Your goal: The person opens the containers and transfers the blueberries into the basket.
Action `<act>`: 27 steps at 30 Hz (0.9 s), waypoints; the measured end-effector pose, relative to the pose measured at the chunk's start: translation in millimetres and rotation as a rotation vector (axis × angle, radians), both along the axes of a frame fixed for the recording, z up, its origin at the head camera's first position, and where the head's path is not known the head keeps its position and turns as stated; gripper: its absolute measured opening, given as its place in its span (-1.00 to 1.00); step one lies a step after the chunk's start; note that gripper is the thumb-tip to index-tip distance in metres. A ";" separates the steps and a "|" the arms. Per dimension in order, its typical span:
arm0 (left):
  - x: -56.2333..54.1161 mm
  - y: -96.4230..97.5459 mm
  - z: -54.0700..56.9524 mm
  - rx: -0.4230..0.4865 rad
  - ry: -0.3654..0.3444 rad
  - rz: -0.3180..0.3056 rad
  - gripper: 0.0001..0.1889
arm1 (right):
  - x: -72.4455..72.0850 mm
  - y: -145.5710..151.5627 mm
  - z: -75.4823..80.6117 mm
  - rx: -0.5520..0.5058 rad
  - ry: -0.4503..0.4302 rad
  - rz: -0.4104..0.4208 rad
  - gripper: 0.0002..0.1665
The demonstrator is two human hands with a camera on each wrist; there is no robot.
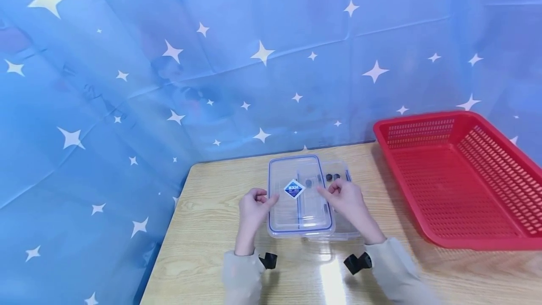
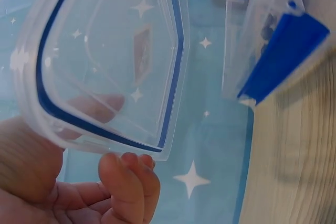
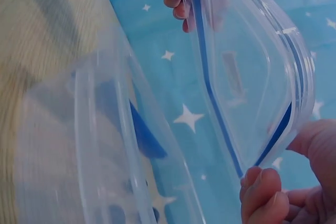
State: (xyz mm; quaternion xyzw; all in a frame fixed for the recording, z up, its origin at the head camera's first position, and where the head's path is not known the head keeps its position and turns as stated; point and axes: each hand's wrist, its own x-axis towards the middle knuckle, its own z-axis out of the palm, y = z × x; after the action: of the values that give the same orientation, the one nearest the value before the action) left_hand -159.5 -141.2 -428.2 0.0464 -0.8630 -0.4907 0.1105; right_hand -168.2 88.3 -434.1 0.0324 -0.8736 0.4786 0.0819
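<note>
A clear lid (image 1: 281, 215) with a blue seal round its rim and a blue-and-white diamond label (image 1: 294, 188) is held up between both hands. My left hand (image 1: 253, 208) pinches its left edge between thumb and fingers. At the opposite edge, my right hand (image 1: 349, 200) pinches the lid the same way. Partly behind the lid, a clear plastic box (image 1: 345, 229) stands on the table, apart from it. A blue latch (image 2: 286, 56) sticks out from the box in the left wrist view. Small dark round things (image 1: 329, 177) show inside the box.
A large red plastic basket (image 1: 412, 201) with perforated walls stands at the right of the wooden table (image 1: 211, 229). Behind the table hangs a blue cloth (image 1: 228, 74) with white stars.
</note>
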 end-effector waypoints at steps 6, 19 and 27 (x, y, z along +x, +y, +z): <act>7.0 -21.7 0.2 -0.025 0.008 0.026 -0.70 | 0.3 -19.2 -1.1 0.014 0.004 0.039 -0.65; 26.5 -68.7 -4.5 0.004 -0.022 0.087 -0.64 | 5.9 -65.2 -6.5 -0.055 -0.005 0.115 -0.65; 44.0 -98.2 -15.0 0.033 -0.062 0.144 -0.66 | 14.8 -94.2 -10.0 -0.108 -0.035 0.183 -0.65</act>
State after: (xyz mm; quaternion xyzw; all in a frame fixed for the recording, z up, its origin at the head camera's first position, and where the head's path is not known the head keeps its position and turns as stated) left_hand -115.5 -239.4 -443.2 0.1252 -0.8522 -0.4941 0.1180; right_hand -153.4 -5.8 -444.1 0.0992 -0.8411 0.5312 0.0242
